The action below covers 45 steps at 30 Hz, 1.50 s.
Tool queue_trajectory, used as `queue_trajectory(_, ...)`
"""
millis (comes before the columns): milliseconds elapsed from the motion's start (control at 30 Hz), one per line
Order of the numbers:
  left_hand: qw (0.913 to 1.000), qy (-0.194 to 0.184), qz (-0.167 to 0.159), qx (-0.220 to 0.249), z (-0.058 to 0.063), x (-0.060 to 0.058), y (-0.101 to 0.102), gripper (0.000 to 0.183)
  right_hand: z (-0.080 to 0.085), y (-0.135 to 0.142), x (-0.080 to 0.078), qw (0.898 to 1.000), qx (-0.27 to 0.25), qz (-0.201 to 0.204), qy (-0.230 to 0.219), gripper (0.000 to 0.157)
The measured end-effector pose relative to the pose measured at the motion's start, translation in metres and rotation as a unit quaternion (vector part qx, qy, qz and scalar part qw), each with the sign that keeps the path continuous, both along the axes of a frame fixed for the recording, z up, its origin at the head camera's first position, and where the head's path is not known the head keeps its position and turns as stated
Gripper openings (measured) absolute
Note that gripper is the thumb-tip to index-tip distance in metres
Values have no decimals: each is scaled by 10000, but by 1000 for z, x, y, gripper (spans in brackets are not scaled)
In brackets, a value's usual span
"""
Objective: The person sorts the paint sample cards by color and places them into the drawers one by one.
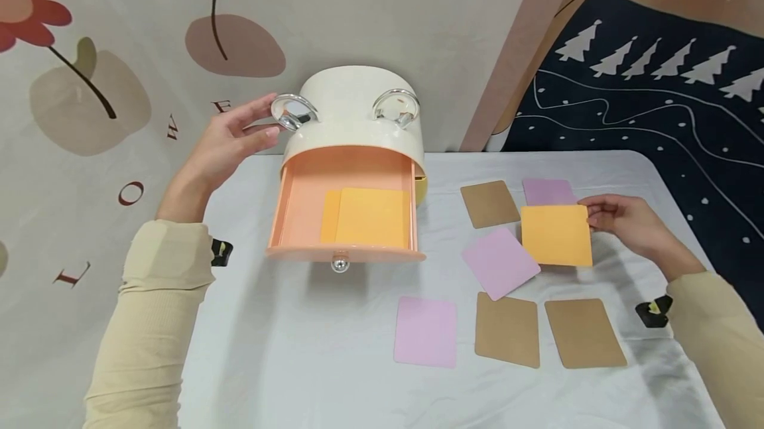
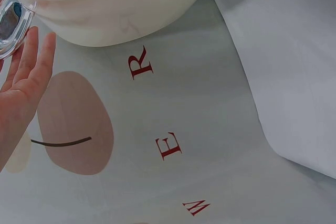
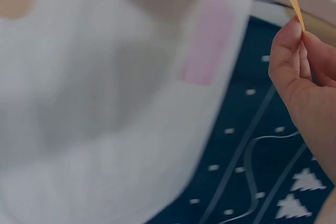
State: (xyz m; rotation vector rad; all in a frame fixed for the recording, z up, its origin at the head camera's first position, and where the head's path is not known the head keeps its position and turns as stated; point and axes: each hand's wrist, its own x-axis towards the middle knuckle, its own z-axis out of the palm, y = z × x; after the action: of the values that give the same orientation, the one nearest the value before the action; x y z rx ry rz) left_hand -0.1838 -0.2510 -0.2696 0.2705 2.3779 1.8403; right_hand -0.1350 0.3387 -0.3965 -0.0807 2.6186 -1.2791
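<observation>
My right hand [image 1: 629,227] pinches the right edge of a yellow-orange card [image 1: 556,235], raised over the cards on the table. The thumb and fingers meet at its edge in the right wrist view. My left hand [image 1: 239,130], fingers nearly straight, rests against a silver ear-like ring [image 1: 295,111] on a cream drawer box [image 1: 358,101]. The box's peach drawer [image 1: 307,177] is pulled out, with a round clear knob [image 1: 340,264] at its front. Yellow-orange cards [image 1: 375,218] lie inside, toward the drawer's right side.
Brown cards [image 1: 507,329] and lilac cards [image 1: 425,331] are spread on the white-covered table [image 1: 286,363], right of the box. A second silver ring [image 1: 396,109] stands on the box. Behind hang a flower-printed cloth [image 1: 465,31] and, right, a dark tree-printed cloth [image 1: 597,104].
</observation>
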Motion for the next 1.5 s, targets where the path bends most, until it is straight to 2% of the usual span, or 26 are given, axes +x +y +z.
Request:
queue_trajectory(167, 10000, -18, 6, 9, 0, 0, 0, 58, 33, -13, -13, 9990, 147, -142, 393, 30)
queue_trajectory(233, 9999, -10, 12, -129, 1, 0, 0, 58, 46, -20, -18, 9985, 84, -227, 494, 29)
queue_trajectory(333, 9997, -18, 12, -239, 1, 0, 0, 58, 64, -35, -24, 9975, -344, -225, 575, 28)
queue_trajectory(400, 9998, -37, 10, -204, 1, 0, 0, 58, 77, -50, -28, 9947, -824, -106, 605, 28)
queue_trajectory(467, 9998, -46, 26, -213, 2, 1, 0, 58, 88, -67, -30, 9867, -1495, 139, 621, 27)
queue_trajectory(567, 9994, -42, 55, -328, 2, 1, 0, 58, 105, -94, -31, 9657, -2433, 644, 640, 27)
queue_trajectory(633, 9989, -23, 68, -461, 2, 1, 0, 58, 113, -113, -30, 9516, -2879, 935, 530, 27)
queue_trajectory(667, 9987, -17, 69, -499, 2, 1, 0, 57, 117, -123, -30, 9480, -2972, 1037, 470, 26)
queue_trajectory(733, 9989, -20, 72, -453, 2, 1, 0, 57, 122, -142, -28, 9542, -2746, 1096, 466, 25)
queue_trajectory(900, 9993, 8, 54, -382, 1, 0, 0, 57, 126, -188, -25, 9678, -2327, 912, 288, 27)
queue_trajectory(1000, 9991, 46, 46, -412, 1, 0, -1, 57, 124, -213, -24, 9702, -2271, 835, 129, 27)
queue_trajectory(1167, 9985, 98, 49, -533, 1, 0, -1, 56, 118, -243, -20, 9662, -2377, 988, -127, 28)
queue_trajectory(1333, 9977, 85, 63, -666, 1, 1, -1, 56, 109, -259, -15, 9609, -2466, 1207, -363, 25)
queue_trajectory(1500, 9971, 97, 72, -745, 1, 1, -1, 56, 105, -258, -14, 9677, -2015, 1473, -357, 23)
